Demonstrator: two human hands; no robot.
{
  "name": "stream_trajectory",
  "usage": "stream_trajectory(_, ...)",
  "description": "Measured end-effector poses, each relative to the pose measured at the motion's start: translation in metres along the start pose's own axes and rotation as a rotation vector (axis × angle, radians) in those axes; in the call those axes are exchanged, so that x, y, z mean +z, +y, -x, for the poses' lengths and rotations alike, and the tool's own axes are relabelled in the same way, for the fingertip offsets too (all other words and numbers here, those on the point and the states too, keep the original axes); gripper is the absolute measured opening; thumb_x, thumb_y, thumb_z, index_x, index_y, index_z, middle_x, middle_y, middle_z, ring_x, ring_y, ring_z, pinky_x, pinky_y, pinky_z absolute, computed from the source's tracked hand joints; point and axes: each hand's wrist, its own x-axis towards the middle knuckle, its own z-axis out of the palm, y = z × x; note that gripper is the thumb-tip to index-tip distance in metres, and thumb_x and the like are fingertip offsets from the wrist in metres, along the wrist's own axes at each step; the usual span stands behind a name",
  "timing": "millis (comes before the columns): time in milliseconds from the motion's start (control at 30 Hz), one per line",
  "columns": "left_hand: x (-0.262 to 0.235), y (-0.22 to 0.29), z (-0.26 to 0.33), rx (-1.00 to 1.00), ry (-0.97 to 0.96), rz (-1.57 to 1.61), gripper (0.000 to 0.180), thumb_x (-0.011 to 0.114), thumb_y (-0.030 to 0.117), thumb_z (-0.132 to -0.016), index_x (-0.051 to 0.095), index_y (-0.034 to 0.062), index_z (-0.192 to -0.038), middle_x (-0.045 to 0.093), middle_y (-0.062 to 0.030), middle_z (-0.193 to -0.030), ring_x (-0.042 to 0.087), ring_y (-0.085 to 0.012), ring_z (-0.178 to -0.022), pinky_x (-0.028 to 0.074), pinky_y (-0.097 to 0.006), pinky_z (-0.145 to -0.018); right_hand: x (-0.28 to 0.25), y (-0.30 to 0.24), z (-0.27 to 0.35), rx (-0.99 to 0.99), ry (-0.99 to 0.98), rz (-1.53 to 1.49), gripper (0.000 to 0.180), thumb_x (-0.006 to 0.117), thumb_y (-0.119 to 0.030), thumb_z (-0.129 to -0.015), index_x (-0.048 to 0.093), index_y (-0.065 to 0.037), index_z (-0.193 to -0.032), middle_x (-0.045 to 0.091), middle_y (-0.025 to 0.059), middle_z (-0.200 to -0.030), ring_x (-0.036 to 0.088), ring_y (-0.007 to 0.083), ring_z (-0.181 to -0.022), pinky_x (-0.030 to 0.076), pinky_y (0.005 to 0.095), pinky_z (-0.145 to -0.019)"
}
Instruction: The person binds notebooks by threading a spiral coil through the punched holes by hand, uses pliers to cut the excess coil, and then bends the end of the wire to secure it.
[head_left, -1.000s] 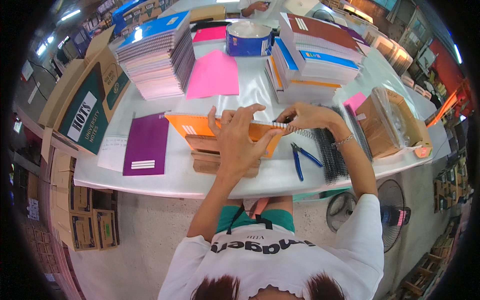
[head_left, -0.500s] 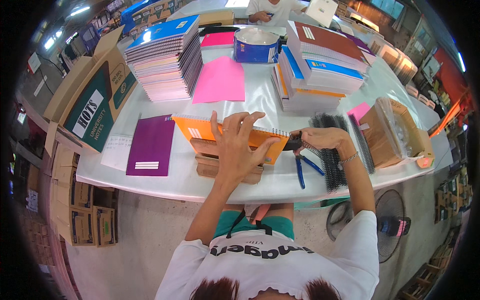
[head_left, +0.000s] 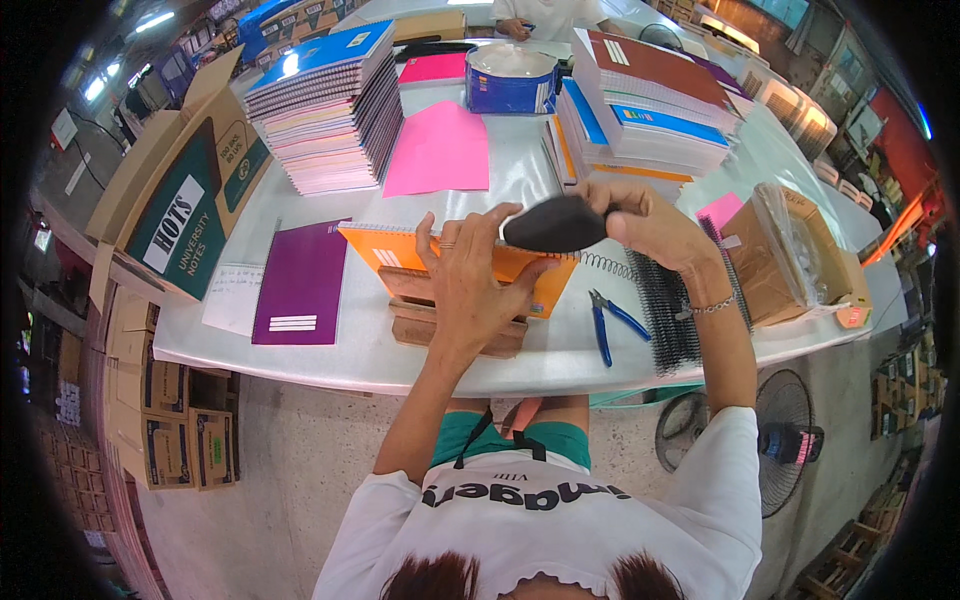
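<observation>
An orange notebook point(head_left: 365, 240) stands on edge in a slotted wooden holder point(head_left: 415, 338), its holed edge up. My left hand point(head_left: 463, 265) grips it, thumb in front and fingers over the top. In my right hand point(head_left: 650, 228) is a smooth black rounded piece point(head_left: 553, 224), tilted above the notebook's right end; its exact kind does not show. A thin spiral coil point(head_left: 610, 262) runs out from the notebook's top right corner below that hand. Blue-handled cutting pliers point(head_left: 603, 325) lie open on the table near a heap of black spiral coils point(head_left: 668, 318).
A purple notebook point(head_left: 300, 290) lies left of the holder. Stacks of bound notebooks point(head_left: 335, 130) and of books point(head_left: 650, 130) stand behind, with a pink sheet point(head_left: 437, 150) between. Cardboard boxes point(head_left: 790, 260) flank both sides. Across the table sits another person point(head_left: 550, 18).
My right hand has risen with the black piece from the notebook's right end to above its top edge. More of the loose coil and the pliers now shows. My left hand stays on the notebook.
</observation>
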Motion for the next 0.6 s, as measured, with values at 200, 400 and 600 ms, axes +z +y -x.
stream_trajectory(200, -0.003, 0.002, 0.001, -0.028, -0.038, 0.031, 0.072, 0.082, 0.037, -0.065, 0.052, 0.0135, -0.126, 0.054, -0.0019, -0.086, 0.051, -0.0174, -0.091, 0.015, -0.047, -0.107, -0.003, 0.005, 0.006, -0.132, 0.304, -0.090, 0.019, 0.060, -0.028, -0.093, 0.058, -0.009, -0.094, 0.057, 0.0002, -0.103, 0.053, 0.0085, -0.097, 0.046, 0.0241, -0.085)
stream_trajectory(400, -0.004, 0.000, 0.004, -0.016, -0.019, 0.017, 0.073, 0.080, 0.042, -0.067, 0.051, 0.0138, -0.128, 0.055, -0.0031, -0.084, 0.052, -0.0176, -0.089, 0.014, -0.048, -0.107, 0.012, 0.000, 0.008, -0.372, 0.543, 0.351, 0.020, 0.062, -0.027, -0.091, 0.057, -0.007, -0.091, 0.056, 0.0009, -0.101, 0.052, 0.0122, -0.098, 0.041, 0.0288, -0.088)
stream_trajectory(600, -0.005, -0.001, 0.006, -0.028, -0.032, 0.016, 0.074, 0.079, 0.045, -0.067, 0.050, 0.0135, -0.128, 0.055, -0.0029, -0.085, 0.052, -0.0174, -0.091, 0.014, -0.048, -0.107, 0.028, -0.011, 0.013, -0.364, 0.245, 0.824, 0.021, 0.066, -0.016, -0.083, 0.054, 0.000, -0.090, 0.058, 0.0087, -0.097, 0.056, 0.0229, -0.089, 0.044, 0.0317, -0.081)
